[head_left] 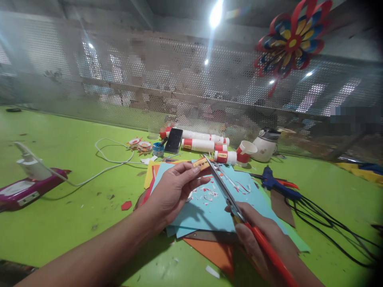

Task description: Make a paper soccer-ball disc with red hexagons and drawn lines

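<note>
My left hand [176, 189] pinches a small yellow-orange paper strip [200, 163] with dark marks between thumb and fingers. In my right hand [260, 229] are long-bladed scissors [225, 192] with red handles. Their blade tips meet the right end of the strip; whether they cut into it I cannot tell. Below both hands lies a stack of light blue paper [209, 217], strewn with small red and white scraps [209, 194]. Orange paper [214, 252] sticks out under the stack towards me.
Behind the paper are a phone [174, 140], a blue jar [158, 150], red-and-white paper tubes [197, 144], a cup [245, 153] and a jug [265, 145]. A blue glue gun [278, 184] with black cables lies right. At left is a purple power strip [34, 191] with a white cord.
</note>
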Motion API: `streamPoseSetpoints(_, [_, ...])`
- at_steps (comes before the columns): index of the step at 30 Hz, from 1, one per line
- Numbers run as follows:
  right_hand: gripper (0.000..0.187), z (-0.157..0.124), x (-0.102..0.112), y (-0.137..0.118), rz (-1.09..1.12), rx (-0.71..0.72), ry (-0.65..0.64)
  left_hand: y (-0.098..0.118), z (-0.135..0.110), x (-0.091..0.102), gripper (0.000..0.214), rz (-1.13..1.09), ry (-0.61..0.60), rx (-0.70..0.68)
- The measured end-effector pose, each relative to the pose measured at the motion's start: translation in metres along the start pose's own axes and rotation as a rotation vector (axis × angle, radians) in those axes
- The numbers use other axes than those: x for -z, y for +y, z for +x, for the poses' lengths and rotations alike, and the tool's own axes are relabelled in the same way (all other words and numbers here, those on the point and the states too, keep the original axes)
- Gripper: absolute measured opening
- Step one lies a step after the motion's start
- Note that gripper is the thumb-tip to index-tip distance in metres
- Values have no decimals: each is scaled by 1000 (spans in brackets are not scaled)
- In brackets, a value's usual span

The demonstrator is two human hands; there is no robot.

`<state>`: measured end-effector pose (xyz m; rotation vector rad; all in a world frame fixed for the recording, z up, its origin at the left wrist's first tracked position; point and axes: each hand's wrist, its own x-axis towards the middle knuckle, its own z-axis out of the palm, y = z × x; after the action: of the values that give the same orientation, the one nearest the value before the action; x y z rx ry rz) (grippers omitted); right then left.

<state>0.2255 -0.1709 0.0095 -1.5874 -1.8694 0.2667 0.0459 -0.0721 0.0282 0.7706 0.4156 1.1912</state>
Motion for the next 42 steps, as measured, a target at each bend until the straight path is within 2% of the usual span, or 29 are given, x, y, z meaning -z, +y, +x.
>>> streamPoseSetpoints(4, [39,7,3,5,8,-8,-80,-1,2,4,7,89,18,2])
streamPoseSetpoints(8, [39,18,4,19,-49,-41,-120,8,15,17,11,418,155,-29])
streamPoseSetpoints(10, [40,23,2,27,-106,-51,-114,21,28,34,11,509,222,-55])
streamPoseSetpoints(13, [38,25,0,33,-125,-41,-119,48,48,68,10,668,383,-80])
streamPoseSetpoints(16, [37,26,2,34,-79,-12,-109,72,60,103,33,811,536,-51])
streamPoseSetpoints(20, [38,27,4,35,-43,13,-66,82,64,126,34,956,636,14])
streamPoseSetpoints(27, [38,26,3,34,-30,27,-52,72,75,131,34,1087,659,7])
streamPoseSetpoints(32, [43,27,5,33,-74,6,-78,74,72,134,34,1168,734,-121])
streamPoseSetpoints(35, [45,30,6,33,-158,-30,-125,70,69,127,34,1224,746,-240])
streamPoseSetpoints(38, [43,33,8,36,-280,-61,-211,59,67,114,30,1261,648,-359])
streamPoseSetpoints(42, [33,35,12,43,-437,-81,-329,41,62,95,26,1309,422,-435])
